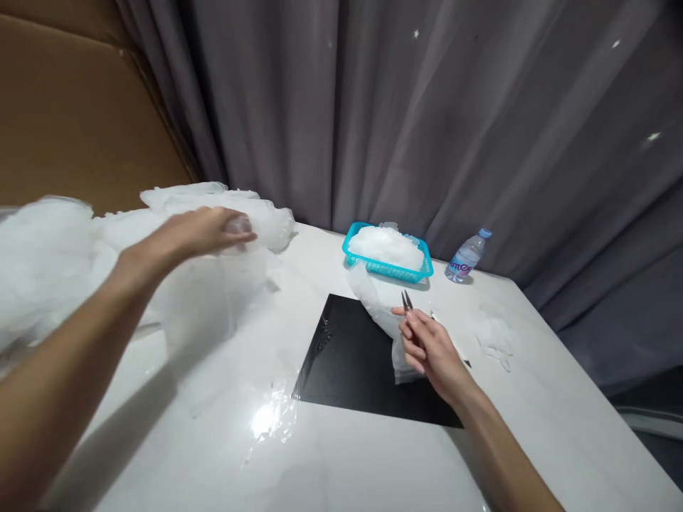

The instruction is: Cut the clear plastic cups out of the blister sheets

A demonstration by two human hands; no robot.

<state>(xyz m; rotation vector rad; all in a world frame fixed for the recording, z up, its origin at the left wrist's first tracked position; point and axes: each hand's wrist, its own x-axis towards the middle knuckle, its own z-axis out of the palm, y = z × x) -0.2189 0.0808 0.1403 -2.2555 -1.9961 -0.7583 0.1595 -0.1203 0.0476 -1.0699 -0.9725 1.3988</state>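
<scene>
My left hand [216,229] is over the heap at the left, its fingers closed on a thin translucent plastic bag [213,299] that hangs below it, smeared by motion. Around it lie several puffy bags of white fluffy material [48,256]. Above the black mat [346,363], my right hand [430,345] is closed around metal tweezers [407,300], with their two pointed tips facing up and away. Partly behind that hand, a strip of clear plastic film [373,302] runs from the basket onto the mat.
A turquoise basket [384,270] heaped with white material [387,245] stands at the back. To its right is a water bottle [468,257]. Crumpled clear plastic [496,334] lies on the right of the white table [213,455]. A grey curtain [384,107] and cardboard [80,114] rise behind.
</scene>
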